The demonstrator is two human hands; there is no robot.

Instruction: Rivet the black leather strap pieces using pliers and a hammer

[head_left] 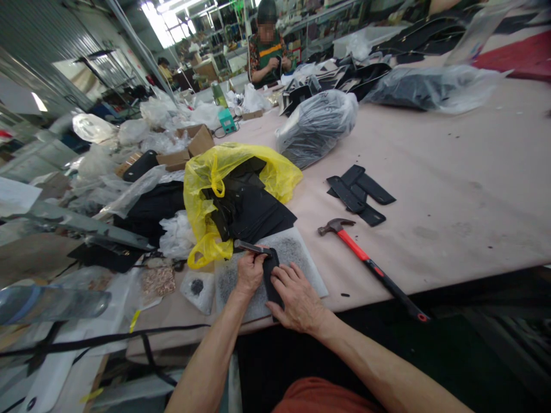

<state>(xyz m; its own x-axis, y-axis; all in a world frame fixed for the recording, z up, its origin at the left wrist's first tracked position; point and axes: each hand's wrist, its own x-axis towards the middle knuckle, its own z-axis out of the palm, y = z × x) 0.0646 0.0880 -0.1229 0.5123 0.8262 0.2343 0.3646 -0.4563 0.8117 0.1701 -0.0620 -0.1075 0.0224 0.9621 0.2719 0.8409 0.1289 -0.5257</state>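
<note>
On the table [456, 172] a slab [310, 261] lies before the person; on it is a flat strip [268, 282], the right hand [299, 298] over its right side, the left hand [249, 274] to its left with a rod [253, 247] reaching the strip's far end. Behind the slab sits a bag [196, 186], stacked sheets [256, 213] in its mouth; to the right lies a hammer [373, 267], crossed pieces [348, 195] behind it, a wrapped bundle [318, 127] farther back

No lettering, label, brand, number or sign can be read on anything here.
</note>
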